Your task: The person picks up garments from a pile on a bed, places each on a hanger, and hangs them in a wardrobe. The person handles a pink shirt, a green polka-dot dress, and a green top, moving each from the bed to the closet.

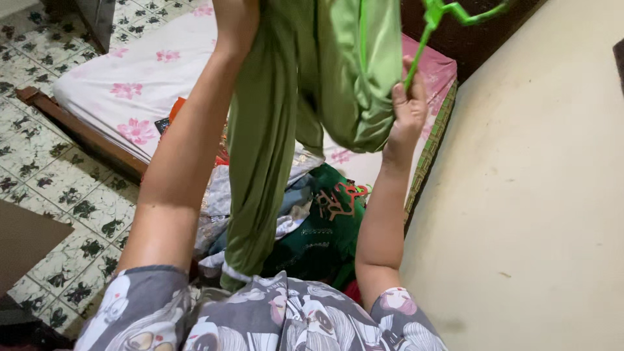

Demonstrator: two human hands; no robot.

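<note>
We held a garment (305, 97) up high, above a pile of clothes (305, 221). Our left hand (237, 19) was at its left top edge. Our right hand (408, 110) was at its right side, with our fingers (398, 97) around a hanger (432, 26). The garment hung down between our two arms. The pile lay on the bed (149, 71), just in front of us. The floor (58, 169) was to the left of the bed. A wall (539, 195) stood to the right of the bed.

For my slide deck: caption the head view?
Right hand grips a green hanger inside a green garment above a bed.
</note>
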